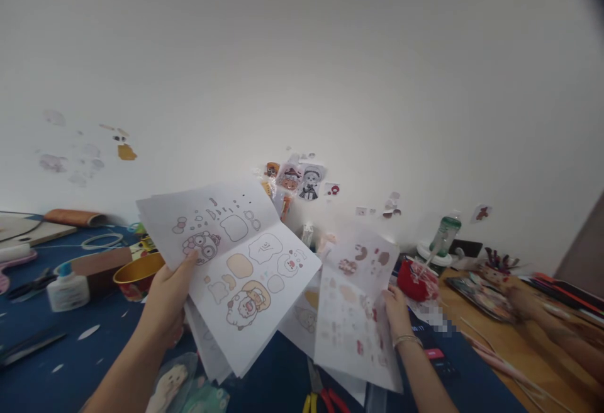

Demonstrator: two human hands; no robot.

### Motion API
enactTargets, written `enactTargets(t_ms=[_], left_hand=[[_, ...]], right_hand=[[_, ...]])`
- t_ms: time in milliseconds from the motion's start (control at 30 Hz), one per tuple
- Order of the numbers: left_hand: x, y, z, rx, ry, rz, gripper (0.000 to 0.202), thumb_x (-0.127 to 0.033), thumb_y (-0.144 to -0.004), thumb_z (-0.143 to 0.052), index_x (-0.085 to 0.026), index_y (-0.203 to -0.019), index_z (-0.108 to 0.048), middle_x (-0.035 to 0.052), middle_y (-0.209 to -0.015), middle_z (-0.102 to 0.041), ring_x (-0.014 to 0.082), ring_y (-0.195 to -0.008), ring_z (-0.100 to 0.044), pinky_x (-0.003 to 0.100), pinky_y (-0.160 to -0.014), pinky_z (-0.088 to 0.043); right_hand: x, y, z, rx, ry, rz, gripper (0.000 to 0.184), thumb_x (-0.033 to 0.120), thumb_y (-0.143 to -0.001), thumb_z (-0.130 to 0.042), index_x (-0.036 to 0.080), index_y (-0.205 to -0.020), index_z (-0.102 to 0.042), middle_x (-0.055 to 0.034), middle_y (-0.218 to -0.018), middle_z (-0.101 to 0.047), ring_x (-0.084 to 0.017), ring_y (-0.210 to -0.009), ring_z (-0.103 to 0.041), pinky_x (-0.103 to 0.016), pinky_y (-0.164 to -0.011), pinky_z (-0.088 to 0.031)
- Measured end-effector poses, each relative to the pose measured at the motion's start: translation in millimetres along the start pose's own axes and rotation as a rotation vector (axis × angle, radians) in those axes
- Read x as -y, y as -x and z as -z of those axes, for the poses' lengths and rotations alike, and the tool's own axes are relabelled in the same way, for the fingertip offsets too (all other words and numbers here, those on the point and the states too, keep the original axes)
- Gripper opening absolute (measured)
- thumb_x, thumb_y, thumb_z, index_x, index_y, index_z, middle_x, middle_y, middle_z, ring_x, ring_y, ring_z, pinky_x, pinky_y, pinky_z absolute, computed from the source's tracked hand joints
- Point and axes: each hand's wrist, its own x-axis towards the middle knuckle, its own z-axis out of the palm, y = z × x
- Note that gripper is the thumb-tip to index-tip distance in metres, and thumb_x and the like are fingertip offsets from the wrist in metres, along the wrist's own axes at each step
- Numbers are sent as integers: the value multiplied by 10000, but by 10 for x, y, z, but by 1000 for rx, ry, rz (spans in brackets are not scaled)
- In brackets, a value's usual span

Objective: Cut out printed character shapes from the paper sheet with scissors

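My left hand (167, 293) is closed on a fanned stack of printed paper sheets (264, 246), thumb on top. The top sheet has a crease and shows outlined cartoon animals and loose shapes, some coloured. My right hand (396, 312), with a bracelet at the wrist, grips the right edge of another printed sheet (346, 337), creased and a little blurred, with brown and red drawings. Both are held above the blue table mat (268, 369). Part of a further sheet (304, 315) shows between them. Most of my left fingers are hidden behind the stack.
Scissors (325, 400) with red and yellow handles lie below the sheets. At left are a glue bottle (68, 290), a gold-and-red bowl (136, 274) and dark scissors (31, 284). A red bag (415, 281) and green bottle (446, 235) stand right. Another person's hand (526, 303) reaches in.
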Motion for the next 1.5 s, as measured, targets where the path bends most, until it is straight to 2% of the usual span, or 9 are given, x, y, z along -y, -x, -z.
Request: enactTargets(t_ms=[233,400,533,633,767,867,1033,1333,1500], left_hand=[[41,-40,32,18,-8,-2,369,-255,-770,-599,-137,-1119,-570,120,-862,-714,232,-613,-682,366,-571,-585],[103,-104,84,36,-28,15,419,-306,-750,-620,-152,-1135,-558,127,-895,-707,236,-605,-681,378,-584,-584],[54,-60,53,16,-41,37,426,-293,-757,-609,-141,-1150,-545,141,-913,-701,238,-606,-680,382,-579,-584],[3,-12,15,25,-22,48,405,-268,-761,-604,-136,-1140,-550,143,-895,-703,244,-630,-682,373,-577,-586],[-16,7,-1,24,-15,65,412,-259,-755,-611,-133,-1142,-546,148,-900,-702,246,-641,-684,371,-587,-588],[9,-12,16,29,-22,42,403,-270,-758,-606,-135,-1134,-551,151,-933,-693,244,-644,-681,370,-586,-587],[30,-30,27,13,-24,6,388,-270,-773,-591,-145,-1138,-553,143,-971,-681,230,-683,-681,342,-606,-585],[52,-24,26,6,8,10,381,-284,-784,-580,-186,-1150,-540,111,-916,-707,245,-751,-676,308,-576,-579],[-91,103,-32,6,-29,107,416,-266,-787,-578,-172,-1183,-494,113,-840,-715,251,-690,-680,297,-489,-559]], right_hand=[[87,180,-171,126,-1,10,188,151,-749,-546,149,-935,-575,-28,-832,-698,-182,-753,-646,-307,-674,-491],[53,189,-169,93,85,85,68,220,-784,-548,161,-804,-574,-5,-773,-647,-168,-748,-601,-323,-712,-451],[114,213,-147,64,101,128,175,308,-817,-476,176,-745,-563,-20,-764,-646,-185,-776,-591,-335,-741,-432],[189,244,-165,80,76,130,209,374,-749,-504,180,-783,-572,-54,-784,-681,-227,-775,-610,-328,-700,-456],[258,270,-181,98,29,121,273,290,-618,-604,159,-858,-589,-74,-822,-700,-257,-779,-625,-336,-693,-474],[286,263,-135,81,-25,109,283,364,-678,-571,149,-857,-612,-88,-868,-708,-271,-856,-621,-349,-767,-468],[286,226,-52,40,-116,34,427,495,-778,-425,131,-953,-563,-123,-947,-700,-275,-855,-638,-348,-696,-512],[147,295,-271,151,-167,76,274,298,-560,-647,218,-808,-560,-59,-819,-696,-294,-862,-617,-432,-846,-430],[236,257,-181,154,-313,23,460,350,-590,-641,211,-1009,-511,-79,-1081,-643,-272,-1043,-554,-383,-904,-418]])
